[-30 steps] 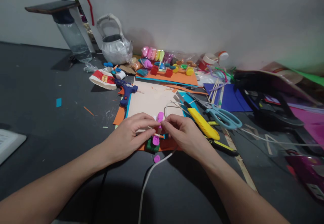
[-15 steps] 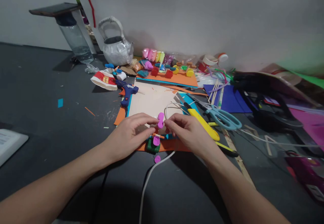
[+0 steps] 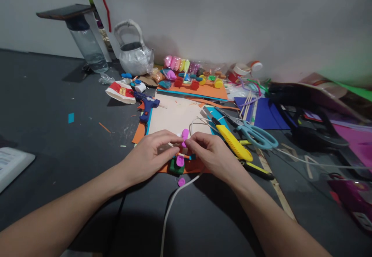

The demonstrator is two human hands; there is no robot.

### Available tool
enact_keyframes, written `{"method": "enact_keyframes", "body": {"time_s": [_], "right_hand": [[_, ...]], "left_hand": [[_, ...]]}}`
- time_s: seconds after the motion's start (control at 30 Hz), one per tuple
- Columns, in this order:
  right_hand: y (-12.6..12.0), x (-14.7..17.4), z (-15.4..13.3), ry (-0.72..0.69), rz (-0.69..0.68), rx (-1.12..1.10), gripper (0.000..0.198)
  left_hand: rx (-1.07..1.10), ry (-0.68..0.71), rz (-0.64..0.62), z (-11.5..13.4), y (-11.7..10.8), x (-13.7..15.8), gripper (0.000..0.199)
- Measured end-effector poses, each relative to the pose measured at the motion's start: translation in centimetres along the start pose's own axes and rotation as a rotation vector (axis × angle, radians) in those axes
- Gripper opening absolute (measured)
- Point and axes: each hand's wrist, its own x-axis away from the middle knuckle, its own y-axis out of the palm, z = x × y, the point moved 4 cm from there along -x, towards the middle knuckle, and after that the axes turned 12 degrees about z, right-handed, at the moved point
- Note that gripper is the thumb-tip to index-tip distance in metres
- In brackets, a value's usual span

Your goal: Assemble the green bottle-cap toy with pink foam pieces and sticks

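Between my two hands is a small pink-purple piece of what looks like modelling clay, narrow at its middle. My left hand grips it from the left with bent fingers. The fingertips of my right hand pinch it from the right. Just below stands a small figure with a green block, a pink open-topped piece and a short orange stick with blue ends. Nearer me lies a loose pink disc, beside a white cord.
Cream paper lies beyond my hands, with a blue glue gun at its left. A yellow cutter and blue-handled scissors rest on the right. Behind are a silver kettle and clay wheels on orange card.
My right fingertips have moved slightly left and now touch the pink clay piece; they were just apart from it. My left hand has hardly moved.
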Motion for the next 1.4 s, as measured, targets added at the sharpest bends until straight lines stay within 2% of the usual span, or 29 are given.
{"method": "enact_keyframes", "body": {"time_s": [0.23, 0.4, 0.53, 0.63, 0.73, 0.9, 1.13, 1.4], "right_hand": [[-2.0, -0.6, 0.0, -0.001, 0.072, -0.042, 0.029], [-2.7, -0.3, -0.3, -0.048, 0.07, -0.013, 0.027], [-2.4, 0.4, -1.3, -0.175, -0.1, 0.092, 0.023], [-1.9, 1.0, -1.8, -0.248, -0.194, 0.249, 0.025], [-1.5, 1.3, -2.0, -0.278, -0.181, 0.358, 0.029], [-0.9, 1.7, -2.1, -0.284, -0.164, 0.399, 0.026], [0.0, 1.9, -2.2, -0.284, -0.098, 0.414, 0.028], [1.1, 2.4, -2.6, -0.273, 0.064, 0.274, 0.025]], "left_hand": [[-0.078, -0.076, 0.083, 0.4, -0.8, -0.2, 0.022], [-0.108, -0.093, 0.019, 0.6, -1.4, -0.6, 0.018], [-0.149, -0.014, -0.137, 1.2, -1.5, -0.5, 0.023], [-0.165, -0.026, -0.168, 1.3, -1.5, -0.4, 0.02], [-0.175, -0.123, -0.135, 0.8, -1.4, -0.3, 0.016], [-0.226, -0.265, -0.158, -0.2, -0.9, 0.2, 0.028], [-0.326, -0.272, -0.107, -0.3, -0.6, 0.6, 0.034], [-0.362, -0.292, -0.085, -0.2, -1.3, 0.5, 0.024]]}}
